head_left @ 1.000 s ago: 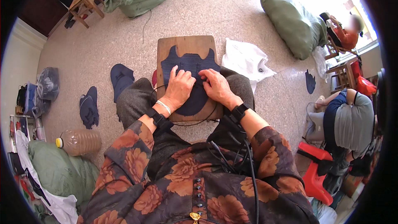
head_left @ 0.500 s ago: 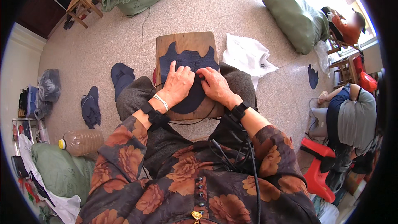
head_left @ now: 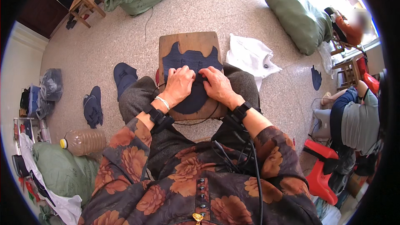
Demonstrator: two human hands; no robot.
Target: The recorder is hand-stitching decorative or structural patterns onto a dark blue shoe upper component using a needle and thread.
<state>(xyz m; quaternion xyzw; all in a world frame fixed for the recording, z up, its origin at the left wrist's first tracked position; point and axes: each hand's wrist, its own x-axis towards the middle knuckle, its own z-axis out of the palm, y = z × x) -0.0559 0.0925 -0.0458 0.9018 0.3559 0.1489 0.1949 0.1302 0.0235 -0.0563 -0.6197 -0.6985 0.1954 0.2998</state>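
Note:
A dark blue fabric piece (head_left: 189, 62) with a scalloped far edge lies on a wooden board (head_left: 189, 41) resting across my knees. My left hand (head_left: 180, 84) lies on the fabric near its middle, fingers curled and pinching the cloth. My right hand (head_left: 216, 84) sits right beside it, thumb and fingers also gripping the cloth. The two hands nearly touch at the fingertips. Both wrists wear black bands, and the left also has a thin bracelet.
More dark blue fabric pieces (head_left: 124, 77) lie on the floor at my left. A white cloth (head_left: 250, 56) lies right of the board. A plastic bottle (head_left: 83, 141), green sacks (head_left: 298, 14), a wooden stool (head_left: 85, 4) and other seated people (head_left: 354, 118) surround me.
My hands stay on the fabric, shifting only slightly. The view has tilted a little with my head.

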